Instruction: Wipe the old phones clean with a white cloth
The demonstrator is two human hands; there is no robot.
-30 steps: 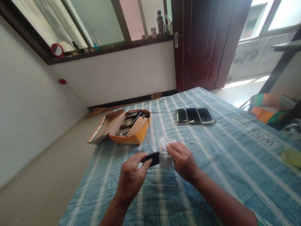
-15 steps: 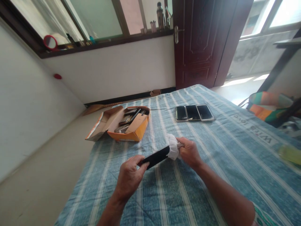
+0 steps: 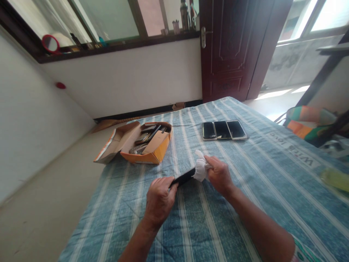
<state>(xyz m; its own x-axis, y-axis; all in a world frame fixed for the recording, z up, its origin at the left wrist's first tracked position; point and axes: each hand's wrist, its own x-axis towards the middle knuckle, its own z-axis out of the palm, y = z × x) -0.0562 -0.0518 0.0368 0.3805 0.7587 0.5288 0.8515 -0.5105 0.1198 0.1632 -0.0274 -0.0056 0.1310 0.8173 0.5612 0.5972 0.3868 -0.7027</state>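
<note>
The phone (image 3: 184, 177), dark and flat, is over the middle of the striped cloth (image 3: 191, 229), tilted so that its far end points up and to the right. The left hand (image 3: 160, 200) grips its near end, thumb on one side and fingers on the other. A crumpled white tissue (image 3: 201, 169) touches the far end; the right hand (image 3: 220, 176) pinches it, fingers closed, a loose tuft sticking up above the grip.

Beyond the right hand, three phones lie flat on the cloth in a row, side by side with screens up: one with rounded corners (image 3: 209, 130) at the left, a black one (image 3: 221, 130) in the middle and a white-framed one (image 3: 236, 130) at the right. Beyond the left hand stands an orange box (image 3: 162, 151), its lid (image 3: 116, 145) folded open to the left. Dark, flat items and a brown card (image 3: 155, 142) fill it; what each item is cannot be told.

Near the cloth's right edge are printed letters (image 3: 296, 153) and a blurred yellow-green thing (image 3: 335, 180). Behind the cloth are a white wall (image 3: 131, 82) and a dark red door (image 3: 231, 51). A red-rimmed mirror (image 3: 50, 44) stands on the sill (image 3: 120, 49).
</note>
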